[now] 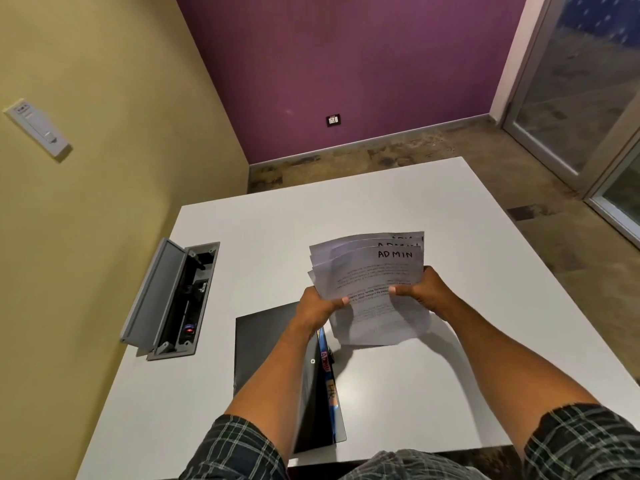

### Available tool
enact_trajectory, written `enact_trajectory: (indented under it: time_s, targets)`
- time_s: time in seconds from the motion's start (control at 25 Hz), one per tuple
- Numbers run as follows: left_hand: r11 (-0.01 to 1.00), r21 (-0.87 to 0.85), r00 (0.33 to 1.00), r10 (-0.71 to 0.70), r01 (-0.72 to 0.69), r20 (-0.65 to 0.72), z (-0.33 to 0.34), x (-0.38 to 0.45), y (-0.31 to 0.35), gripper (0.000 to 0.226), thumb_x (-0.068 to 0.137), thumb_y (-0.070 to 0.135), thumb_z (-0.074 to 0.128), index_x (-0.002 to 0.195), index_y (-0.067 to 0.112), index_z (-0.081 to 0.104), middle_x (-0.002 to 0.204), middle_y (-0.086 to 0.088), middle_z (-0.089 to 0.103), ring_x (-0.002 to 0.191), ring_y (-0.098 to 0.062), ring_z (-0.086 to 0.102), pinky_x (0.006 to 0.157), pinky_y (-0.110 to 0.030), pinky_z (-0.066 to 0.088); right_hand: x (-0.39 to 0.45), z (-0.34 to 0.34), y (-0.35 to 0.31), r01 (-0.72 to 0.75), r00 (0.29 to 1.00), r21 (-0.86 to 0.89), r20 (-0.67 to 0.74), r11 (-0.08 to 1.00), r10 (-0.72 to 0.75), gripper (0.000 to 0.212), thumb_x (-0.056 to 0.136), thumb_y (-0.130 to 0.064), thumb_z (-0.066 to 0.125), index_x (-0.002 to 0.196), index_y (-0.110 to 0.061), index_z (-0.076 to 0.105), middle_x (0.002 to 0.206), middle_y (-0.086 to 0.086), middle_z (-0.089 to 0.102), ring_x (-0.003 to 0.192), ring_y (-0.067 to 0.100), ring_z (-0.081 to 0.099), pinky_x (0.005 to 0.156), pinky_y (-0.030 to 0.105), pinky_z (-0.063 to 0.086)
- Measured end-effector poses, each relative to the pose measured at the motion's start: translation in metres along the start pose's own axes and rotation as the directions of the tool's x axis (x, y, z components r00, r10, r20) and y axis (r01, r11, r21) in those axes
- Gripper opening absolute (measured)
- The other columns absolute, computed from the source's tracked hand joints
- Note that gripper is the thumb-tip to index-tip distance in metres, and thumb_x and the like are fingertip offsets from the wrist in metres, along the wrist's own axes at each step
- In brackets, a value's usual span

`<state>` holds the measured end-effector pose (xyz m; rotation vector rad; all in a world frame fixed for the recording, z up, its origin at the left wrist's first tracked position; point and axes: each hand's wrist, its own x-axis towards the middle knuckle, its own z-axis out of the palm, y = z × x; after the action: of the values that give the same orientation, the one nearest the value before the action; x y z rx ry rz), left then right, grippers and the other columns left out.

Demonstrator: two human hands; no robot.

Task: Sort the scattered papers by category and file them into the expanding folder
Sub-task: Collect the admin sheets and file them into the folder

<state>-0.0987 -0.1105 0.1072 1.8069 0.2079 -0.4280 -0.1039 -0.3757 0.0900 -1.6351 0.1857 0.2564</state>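
Standing open nearest the person, the expanding folder [313,403] shows coloured tabs. Just beyond it, above the table [398,393], the left hand [317,303] and right hand [420,289] pinch a fanned sheaf of papers [372,292] marked ADMIN. Sorting looks done for this batch; filing remains.

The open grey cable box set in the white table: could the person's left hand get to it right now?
Probably not yet: the left hand grips the stack of papers; nothing blocks the grey cable box.
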Motion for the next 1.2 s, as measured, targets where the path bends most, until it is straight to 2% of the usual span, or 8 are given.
enact_trajectory:
  time_s: [0.08,0.28,0.48,0.68,0.84,1.04,1.12,1.2]
  targets:
    - [0.996,0.081,1.000,-0.027,0.027,0.001,0.003,-0.002,-0.009,0.046,0.075,0.016,0.086,0.116,0.008,0.068,0.112,-0.007,0.073,0.103,-0.024,0.069,0.087,-0.035,0.057,-0.006,0.000,0.009,-0.012,1.000,-0.014,0.014,1.000,0.012,0.045,0.074,-0.007,0.086,0.116,-0.010,0.070,0.112,0.007,0.075,0.104,0.022,0.072,0.085,0.028,0.058]
    - [0.993,0.080,0.977,0.095,-0.081,-0.188,0.007,-0.002,0.010,0.034,0.079,0.017,0.081,0.111,0.010,0.073,0.097,0.000,0.074,0.092,-0.018,0.071,0.081,-0.032,0.058,-0.005,0.003,-0.012,0.047,0.995,0.039,-0.085,0.998,-0.043,0.034,0.075,-0.010,0.087,0.106,-0.015,0.072,0.103,0.001,0.076,0.093,0.012,0.073,0.080,0.028,0.057]
    - [0.985,0.003,0.971,0.168,-0.170,-0.168,0.000,0.001,0.033,0.027,0.078,0.015,0.081,0.105,0.013,0.076,0.095,0.001,0.077,0.087,-0.013,0.073,0.077,-0.026,0.058,0.002,0.002,-0.032,0.171,0.975,0.064,-0.156,0.983,-0.160,0.035,0.073,0.000,0.086,0.094,-0.025,0.074,0.094,-0.011,0.076,0.085,0.002,0.073,0.080,0.018,0.058]
    - [0.992,0.127,0.995,0.027,-0.015,-0.098,0.003,-0.003,-0.007,0.028,0.080,0.013,0.079,0.107,0.014,0.072,0.099,-0.001,0.075,0.095,-0.019,0.070,0.082,-0.030,0.055,-0.009,-0.001,0.005,0.042,0.996,0.033,-0.075,0.999,-0.040,0.041,0.070,0.007,0.085,0.103,-0.015,0.073,0.097,-0.002,0.076,0.093,0.015,0.071,0.074,0.017,0.056]
    - [0.962,0.272,0.996,0.025,0.000,-0.089,0.006,-0.009,-0.020,0.026,0.088,0.018,0.072,0.113,0.016,0.071,0.102,0.003,0.070,0.094,-0.013,0.065,0.078,-0.025,0.049,-0.008,-0.004,0.017,-0.008,1.000,-0.027,-0.007,1.000,0.008,0.040,0.076,0.002,0.083,0.110,-0.017,0.073,0.104,0.002,0.077,0.102,0.019,0.071,0.086,0.028,0.056]
    - [0.956,0.292,0.991,0.011,0.028,-0.130,0.008,0.001,-0.015,0.009,0.090,0.019,0.067,0.097,0.013,0.070,0.085,-0.002,0.069,0.075,-0.013,0.060,0.052,-0.010,0.041,0.002,-0.004,0.012,-0.031,0.999,-0.065,-0.012,0.997,0.031,0.034,0.076,-0.003,0.084,0.102,-0.022,0.074,0.100,-0.007,0.075,0.091,0.002,0.071,0.083,0.018,0.055]
    - [0.951,0.307,0.996,0.006,0.022,-0.089,0.006,0.002,-0.015,0.014,0.091,0.018,0.067,0.103,0.012,0.071,0.091,0.000,0.068,0.082,-0.013,0.061,0.061,-0.012,0.044,0.001,-0.004,0.016,-0.087,0.995,-0.078,0.035,0.993,0.090,0.038,0.075,0.001,0.084,0.107,-0.015,0.073,0.100,-0.006,0.075,0.092,0.004,0.071,0.076,0.014,0.054]
    - [0.935,0.355,0.999,-0.014,0.024,-0.033,0.006,0.004,-0.018,0.024,0.093,0.019,0.065,0.115,0.011,0.067,0.101,-0.001,0.067,0.094,-0.018,0.062,0.074,-0.022,0.046,0.001,-0.005,0.024,-0.129,0.989,-0.134,0.059,0.983,0.138,0.040,0.076,-0.003,0.084,0.112,-0.015,0.070,0.105,-0.004,0.073,0.101,0.014,0.068,0.085,0.024,0.052]
